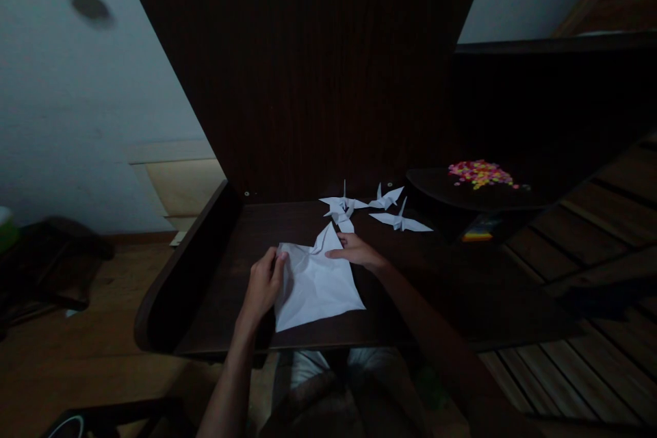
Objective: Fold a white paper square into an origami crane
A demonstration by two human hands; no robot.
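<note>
A white sheet of paper [315, 291] with crease lines lies over the dark desk [220, 287], its far corner raised and partly folded. My left hand [265, 280] grips the paper's left edge between thumb and fingers. At the upper right edge, my right hand [356, 251] pinches the sheet, thumb on top and fingers mostly underneath. Just beyond the sheet sit several folded white paper cranes, among them one paper crane [400, 221] to the right with spread wings and another paper crane [386, 200] behind it.
A raised side panel [189, 267] borders the desk on the left, and a tall dark back panel [318, 82] rises behind. On the right, a rounded shelf [436, 190] carries a heap of small colourful pieces [482, 174]. Wooden slats [559, 383] show at lower right.
</note>
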